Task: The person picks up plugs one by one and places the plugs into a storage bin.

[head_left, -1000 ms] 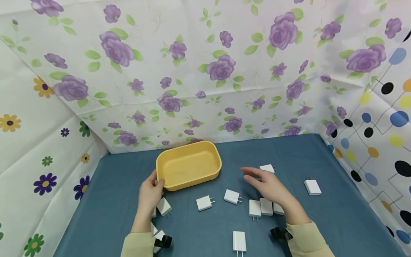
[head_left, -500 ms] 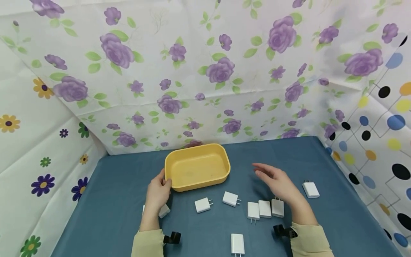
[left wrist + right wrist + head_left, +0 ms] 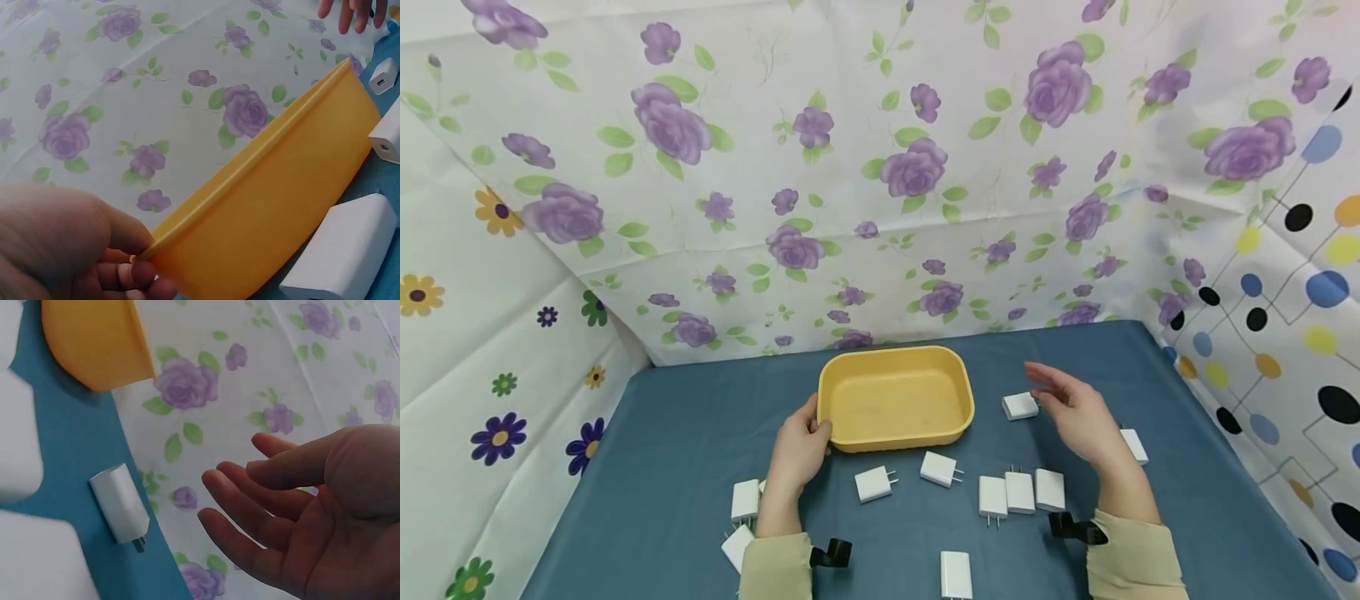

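Note:
My left hand (image 3: 800, 446) pinches the near left corner of a yellow plastic tray (image 3: 895, 404). In the left wrist view the thumb lies over the tray rim (image 3: 250, 156), with the fingers curled beneath. Over the cloth to the right, my right hand (image 3: 1078, 412) holds nothing, its fingers loosely bent. Just left of its fingertips lies a white plug-in charger (image 3: 1020, 406), also seen in the right wrist view as a white charger (image 3: 122, 503) apart from the hand. The tray's inside shows only its bare bottom.
More white chargers lie on the blue cloth (image 3: 685, 433): one charger (image 3: 874, 483) and another charger (image 3: 940, 468) before the tray, a row of chargers (image 3: 1020, 492) nearer me, and a lone charger (image 3: 956, 575) in front. Floral fabric (image 3: 850, 208) walls the back.
My left hand has slid the tray to the right across the cloth. The right hand has also shifted right, uncovering the charger near its fingertips.

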A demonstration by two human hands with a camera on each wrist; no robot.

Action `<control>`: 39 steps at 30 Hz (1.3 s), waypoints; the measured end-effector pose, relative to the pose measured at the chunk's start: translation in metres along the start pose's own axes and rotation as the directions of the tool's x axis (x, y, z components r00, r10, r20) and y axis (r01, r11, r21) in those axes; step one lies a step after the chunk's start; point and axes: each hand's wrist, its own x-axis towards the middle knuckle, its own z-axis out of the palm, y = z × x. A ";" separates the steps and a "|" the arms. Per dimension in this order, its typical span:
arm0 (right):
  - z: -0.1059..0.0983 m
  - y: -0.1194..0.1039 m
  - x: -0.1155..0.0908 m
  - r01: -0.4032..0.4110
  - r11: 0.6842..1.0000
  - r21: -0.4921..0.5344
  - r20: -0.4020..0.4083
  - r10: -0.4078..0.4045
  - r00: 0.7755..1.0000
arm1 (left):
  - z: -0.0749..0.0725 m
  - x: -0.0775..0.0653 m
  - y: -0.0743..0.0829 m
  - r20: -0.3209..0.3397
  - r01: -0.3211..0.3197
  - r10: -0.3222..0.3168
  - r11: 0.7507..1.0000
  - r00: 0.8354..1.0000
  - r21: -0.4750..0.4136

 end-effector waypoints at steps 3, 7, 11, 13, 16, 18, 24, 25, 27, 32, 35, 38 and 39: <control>0.006 0.006 0.004 -0.011 0.997 -0.070 -0.014 0.010 1.000 | 0.001 0.002 -0.002 0.016 -0.008 0.008 1.000 1.000 -0.014; 0.018 0.012 0.011 -0.017 0.989 -0.147 -0.006 0.016 1.000 | 0.004 0.004 -0.004 0.025 -0.020 0.021 0.999 0.999 -0.025; 0.027 0.013 0.015 -0.035 0.985 -0.171 0.052 0.044 0.998 | 0.007 0.004 -0.006 0.025 -0.033 0.035 0.998 0.999 -0.051; 0.030 0.013 0.016 -0.046 0.981 -0.190 0.085 0.063 0.994 | 0.008 0.005 -0.006 0.024 -0.038 0.040 0.997 0.999 -0.060; 0.033 0.013 0.016 -0.048 0.975 -0.218 0.122 0.076 0.990 | 0.010 0.006 -0.008 0.019 -0.035 0.036 0.997 0.999 -0.065; 0.035 0.015 0.017 -0.024 0.970 -0.243 0.123 0.055 0.991 | 0.010 0.007 -0.009 0.014 -0.034 0.035 0.997 0.999 -0.066; 0.037 0.020 0.018 -0.009 0.965 -0.262 0.073 0.029 0.997 | 0.011 0.010 -0.011 -0.006 -0.042 0.042 0.997 0.999 -0.061; 0.037 0.021 0.018 -0.014 0.965 -0.260 0.066 0.032 0.997 | 0.012 0.011 -0.011 -0.008 -0.043 0.043 0.997 0.999 -0.060; 0.037 0.022 0.019 -0.021 0.965 -0.263 0.059 0.038 0.998 | 0.012 0.012 -0.010 -0.011 -0.047 0.046 0.997 0.999 -0.062; 0.035 0.027 0.020 -0.033 0.954 -0.297 0.047 0.049 0.998 | 0.014 0.014 -0.007 -0.005 -0.057 0.057 0.995 0.998 -0.081; 0.035 0.032 0.018 -0.050 0.950 -0.308 0.050 0.068 0.996 | 0.016 0.013 -0.007 0.003 -0.049 0.049 0.995 0.999 -0.090; 0.035 0.036 0.017 -0.072 0.950 -0.304 0.054 0.092 0.994 | 0.018 0.011 -0.008 -0.002 -0.047 0.047 0.995 0.999 -0.093; 0.034 0.037 0.016 -0.079 0.950 -0.302 0.056 0.100 0.993 | 0.018 0.010 -0.008 -0.002 -0.048 0.048 0.994 0.999 -0.095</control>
